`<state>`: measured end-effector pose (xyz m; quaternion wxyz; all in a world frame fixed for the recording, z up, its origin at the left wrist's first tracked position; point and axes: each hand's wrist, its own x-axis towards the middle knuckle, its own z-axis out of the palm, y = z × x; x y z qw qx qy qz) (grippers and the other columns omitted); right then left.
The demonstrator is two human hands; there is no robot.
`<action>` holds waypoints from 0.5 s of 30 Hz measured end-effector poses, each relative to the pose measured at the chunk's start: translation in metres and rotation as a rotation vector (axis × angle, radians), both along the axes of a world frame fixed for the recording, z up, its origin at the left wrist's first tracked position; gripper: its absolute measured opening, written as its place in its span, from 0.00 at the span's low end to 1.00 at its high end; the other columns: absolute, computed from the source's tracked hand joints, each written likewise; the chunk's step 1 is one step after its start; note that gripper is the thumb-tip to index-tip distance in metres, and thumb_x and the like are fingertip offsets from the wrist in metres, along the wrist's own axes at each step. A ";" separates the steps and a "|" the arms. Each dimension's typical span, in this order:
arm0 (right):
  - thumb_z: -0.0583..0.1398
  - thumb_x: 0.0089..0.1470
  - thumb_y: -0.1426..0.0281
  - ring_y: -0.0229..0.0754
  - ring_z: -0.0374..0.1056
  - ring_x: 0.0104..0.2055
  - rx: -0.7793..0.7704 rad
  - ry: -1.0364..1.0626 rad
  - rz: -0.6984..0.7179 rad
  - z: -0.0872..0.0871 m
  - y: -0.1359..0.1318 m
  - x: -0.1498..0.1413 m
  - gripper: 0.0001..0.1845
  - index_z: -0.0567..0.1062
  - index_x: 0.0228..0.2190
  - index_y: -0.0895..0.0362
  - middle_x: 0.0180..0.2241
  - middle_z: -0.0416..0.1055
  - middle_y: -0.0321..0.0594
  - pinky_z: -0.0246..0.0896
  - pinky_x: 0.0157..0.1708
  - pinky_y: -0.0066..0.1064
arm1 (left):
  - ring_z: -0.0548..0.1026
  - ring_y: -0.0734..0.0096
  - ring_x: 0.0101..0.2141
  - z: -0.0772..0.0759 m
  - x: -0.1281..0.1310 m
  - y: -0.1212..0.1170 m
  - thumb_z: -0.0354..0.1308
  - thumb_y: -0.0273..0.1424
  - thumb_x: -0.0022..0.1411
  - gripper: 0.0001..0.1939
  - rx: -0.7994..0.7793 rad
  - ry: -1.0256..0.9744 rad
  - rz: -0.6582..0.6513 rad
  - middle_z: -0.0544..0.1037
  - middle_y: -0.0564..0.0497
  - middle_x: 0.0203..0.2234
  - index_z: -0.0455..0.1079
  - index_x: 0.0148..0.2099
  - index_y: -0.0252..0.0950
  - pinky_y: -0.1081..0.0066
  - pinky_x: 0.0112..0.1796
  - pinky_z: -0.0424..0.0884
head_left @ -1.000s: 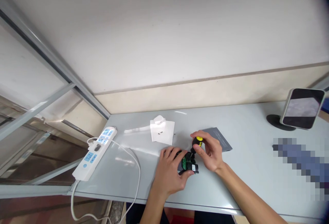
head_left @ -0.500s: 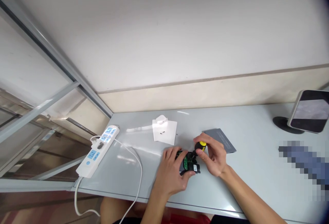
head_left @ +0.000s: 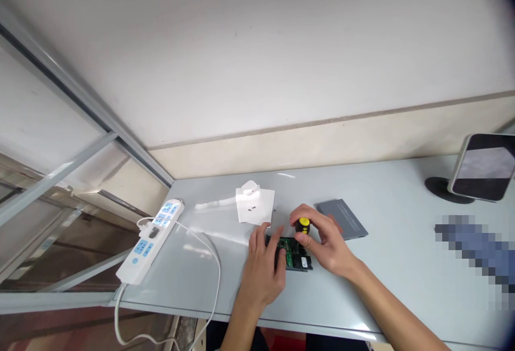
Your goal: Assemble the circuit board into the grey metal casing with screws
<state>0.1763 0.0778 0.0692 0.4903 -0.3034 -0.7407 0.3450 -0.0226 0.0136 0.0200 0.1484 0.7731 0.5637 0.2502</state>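
A small black electronic device with a green circuit board lies flat on the grey table. My left hand steadies its left part, with the thumb on the board and the other fingers along the far edge. My right hand is closed round the short black-and-yellow handle of a screwdriver, upright over the far right part of the board. The screwdriver's tip is hidden. Just beyond the device, a piece of white paper carries a few small dark screws.
A white rounded case rests on the paper's far edge. A grey booklet lies behind my right hand. At left stands a white power strip with a cable. A phone-like screen on a stand is at right.
The screwdriver and my right hand have shifted slightly left over the board. My left thumb has moved from the near edge up onto the board, baring more green. The view has tilted a little.
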 end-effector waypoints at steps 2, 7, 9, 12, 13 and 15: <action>0.62 0.68 0.62 0.46 0.70 0.39 -0.106 0.048 0.067 0.003 0.002 0.004 0.08 0.76 0.43 0.52 0.37 0.75 0.43 0.69 0.39 0.37 | 0.63 0.46 0.64 -0.005 0.001 0.001 0.48 0.27 0.75 0.28 0.006 -0.015 0.058 0.65 0.39 0.64 0.58 0.73 0.44 0.41 0.61 0.68; 0.64 0.67 0.61 0.43 0.73 0.36 -0.376 0.268 0.326 0.002 0.003 0.006 0.12 0.66 0.39 0.51 0.37 0.74 0.40 0.68 0.35 0.35 | 0.70 0.50 0.55 -0.015 0.004 0.008 0.47 0.26 0.76 0.21 0.027 -0.058 0.179 0.71 0.40 0.54 0.60 0.67 0.39 0.43 0.57 0.69; 0.64 0.67 0.59 0.39 0.68 0.29 -0.431 0.297 0.348 -0.002 0.001 0.004 0.13 0.65 0.39 0.51 0.33 0.70 0.35 0.63 0.30 0.31 | 0.71 0.52 0.52 -0.016 0.004 0.010 0.46 0.25 0.75 0.17 0.031 -0.081 0.200 0.72 0.41 0.51 0.62 0.63 0.38 0.46 0.55 0.70; 0.60 0.67 0.50 0.40 0.62 0.30 -0.430 0.276 0.321 -0.006 0.000 0.001 0.19 0.70 0.46 0.51 0.32 0.64 0.36 0.61 0.30 0.33 | 0.71 0.55 0.48 -0.012 0.005 0.012 0.45 0.24 0.75 0.12 0.028 -0.102 0.200 0.73 0.43 0.47 0.65 0.55 0.39 0.49 0.52 0.70; 0.56 0.68 0.47 0.41 0.62 0.31 -0.437 0.284 0.329 -0.007 0.000 0.001 0.22 0.72 0.49 0.52 0.32 0.64 0.37 0.62 0.32 0.34 | 0.71 0.55 0.47 -0.011 0.005 0.012 0.45 0.24 0.75 0.11 0.022 -0.109 0.197 0.73 0.44 0.46 0.66 0.53 0.39 0.50 0.51 0.70; 0.51 0.71 0.47 0.44 0.64 0.33 -0.455 0.313 0.377 -0.006 0.002 0.002 0.25 0.75 0.49 0.53 0.33 0.66 0.40 0.64 0.37 0.38 | 0.71 0.56 0.45 -0.007 0.006 0.012 0.46 0.23 0.74 0.10 0.012 -0.117 0.193 0.73 0.45 0.44 0.66 0.50 0.40 0.52 0.50 0.70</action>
